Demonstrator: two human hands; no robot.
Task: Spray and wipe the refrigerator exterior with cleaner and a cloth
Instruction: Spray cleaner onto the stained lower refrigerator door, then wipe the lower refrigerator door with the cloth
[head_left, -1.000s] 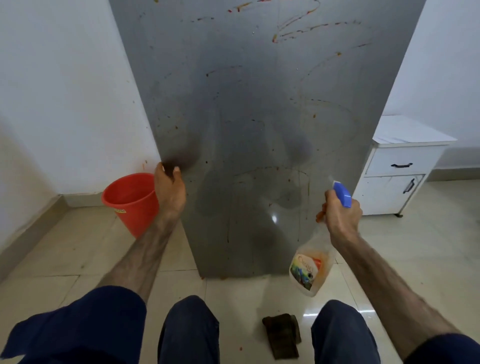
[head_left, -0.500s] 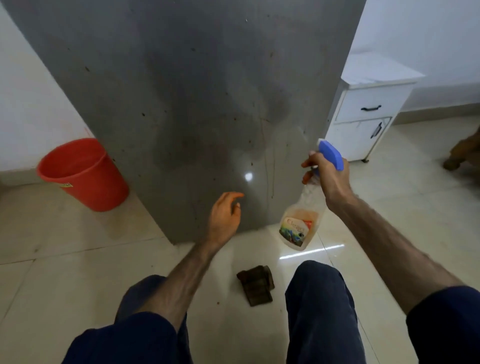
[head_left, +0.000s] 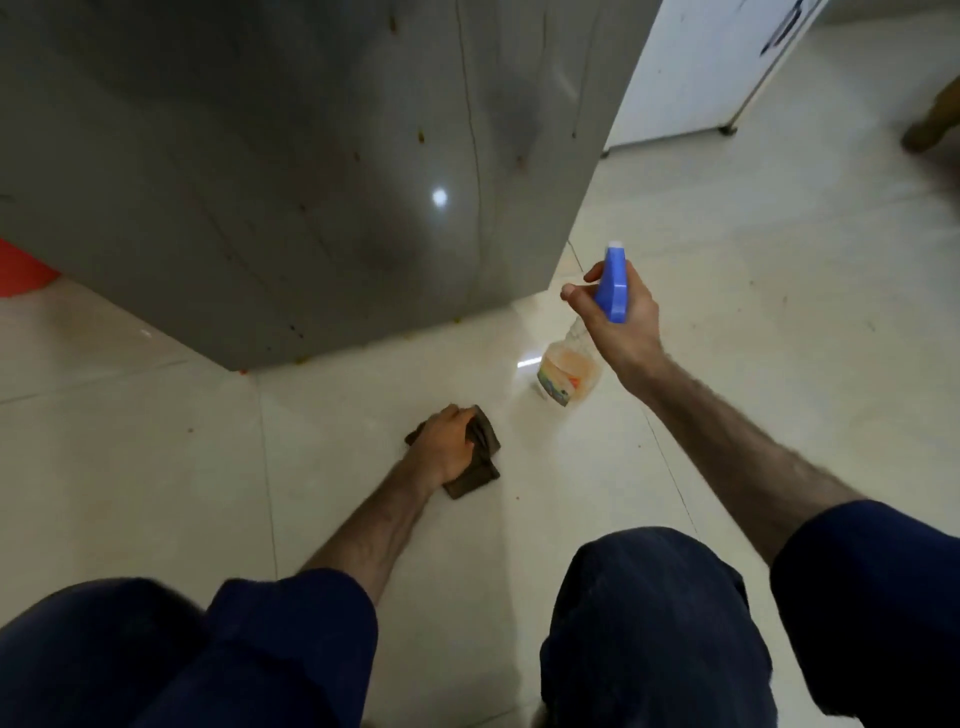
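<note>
The grey refrigerator (head_left: 291, 171) fills the upper left, its side speckled with small orange-brown spots and thin drip lines. A brown cloth (head_left: 480, 457) lies on the tiled floor in front of it, and my left hand (head_left: 444, 449) is closed over it, pressing down. My right hand (head_left: 621, 317) holds a clear spray bottle (head_left: 569, 376) with a blue trigger head above the floor, just right of the refrigerator's lower corner. The bottle's nozzle points away from me, up the frame.
A red bucket (head_left: 21, 267) peeks out at the left edge behind the refrigerator. A white cabinet (head_left: 691, 67) stands at the upper right. Something brown (head_left: 932, 124) sits at the far right edge. My knees in dark blue trousers fill the bottom.
My left hand left the refrigerator's edge, dropped to the floor and closed on the brown cloth. The view tilted down. My right hand kept the spray bottle.
</note>
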